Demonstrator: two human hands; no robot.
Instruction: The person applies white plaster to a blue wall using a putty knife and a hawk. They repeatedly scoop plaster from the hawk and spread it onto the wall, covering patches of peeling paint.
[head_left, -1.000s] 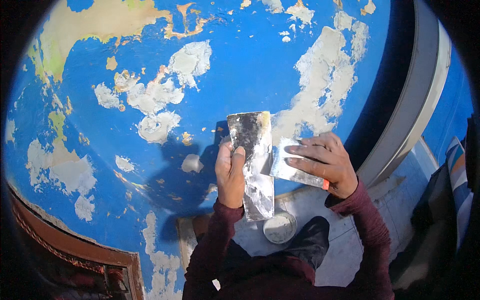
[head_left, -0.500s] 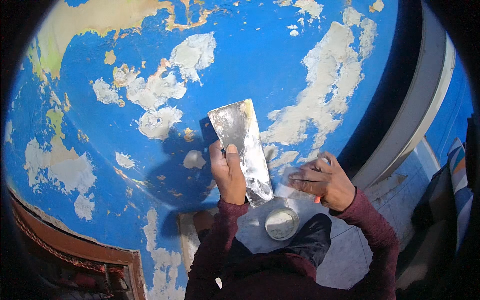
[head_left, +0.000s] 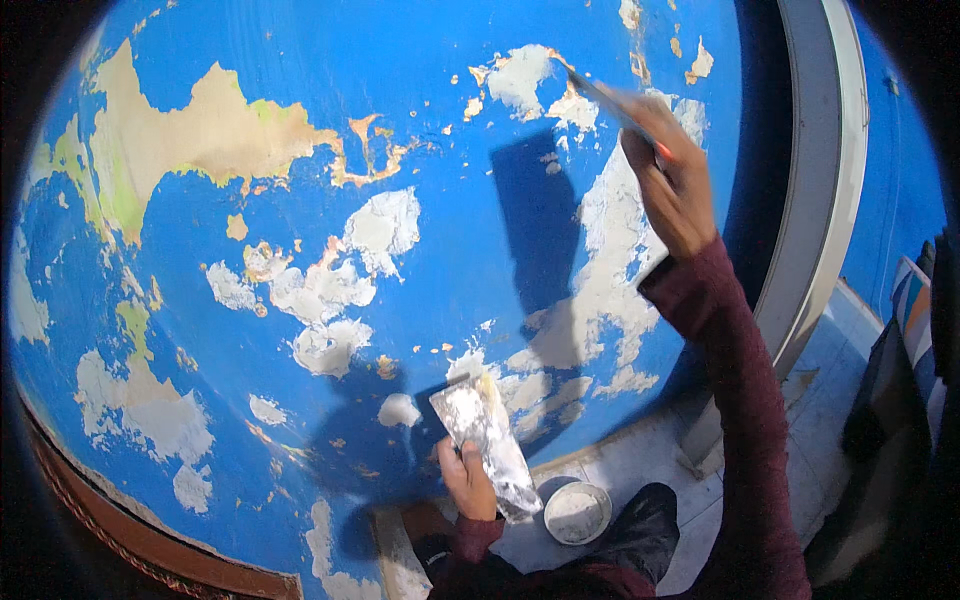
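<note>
My left hand (head_left: 467,482) grips a rectangular metal filling blade (head_left: 487,447) smeared with white filler, held low in front of the wall. My right hand (head_left: 672,190) is raised at the upper right, closed around a putty knife (head_left: 622,103) with a bit of orange showing at the grip. The knife's tip reaches an edge of peeled paint beside a white filler patch (head_left: 523,82). Whether it presses on the wall is hard to tell. The blue wall (head_left: 450,240) carries several white patches and bare beige areas (head_left: 215,140).
A round tub (head_left: 578,513) with whitish contents stands on the pale tiled floor near my legs. A white frame (head_left: 815,180) curves along the wall's right side, and a brown wooden frame (head_left: 160,540) lies lower left. Dark cloth-like items (head_left: 880,390) are at far right.
My right hand has risen with the putty knife from beside the metal blade to the upper wall. My left hand with the blade sits lower in view, and the view has tilted up.
</note>
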